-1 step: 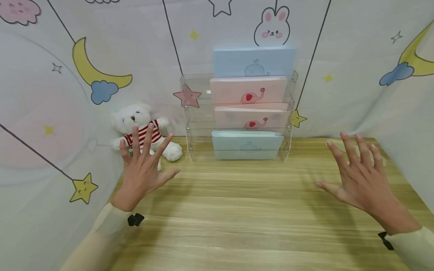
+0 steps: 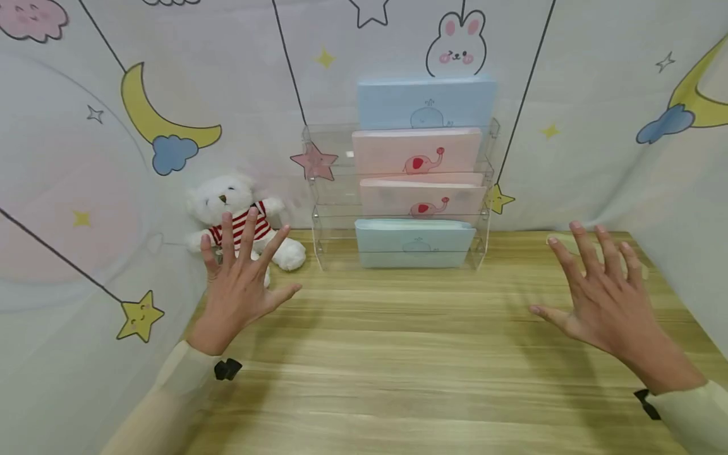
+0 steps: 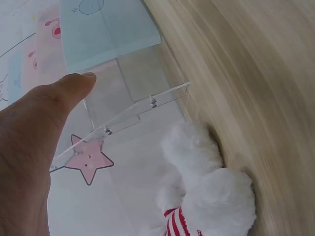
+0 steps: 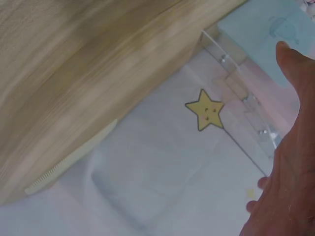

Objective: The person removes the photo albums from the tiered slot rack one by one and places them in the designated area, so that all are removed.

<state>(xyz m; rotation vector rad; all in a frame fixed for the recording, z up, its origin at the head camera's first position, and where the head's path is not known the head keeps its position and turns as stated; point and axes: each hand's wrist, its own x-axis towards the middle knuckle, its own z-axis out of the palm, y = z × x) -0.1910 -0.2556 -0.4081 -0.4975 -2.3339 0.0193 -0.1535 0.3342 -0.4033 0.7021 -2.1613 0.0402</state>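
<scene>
My left hand [image 2: 236,294] hovers with fingers spread in front of a white teddy bear [image 2: 213,202] in a red-striped shirt, hiding part of it. At the right, my right hand [image 2: 608,309] is likewise spread and holds nothing. Beyond its fingertips lies a pale yellow comb [image 4: 71,160], partly covered by the fingers in the head view. Between the hands, at the back, stands a clear tiered rack [image 2: 335,260]. It holds a blue folder [image 2: 392,104] at the top, pink elephant folders [image 2: 381,151] in the middle and a pale green-blue folder [image 2: 381,246] at the front.
The wood-grain table [image 2: 398,366] stretches between and in front of both hands. A white cloth [image 2: 574,101] printed with stars, moons and a rabbit forms the back and both sides, close behind the rack and the bear.
</scene>
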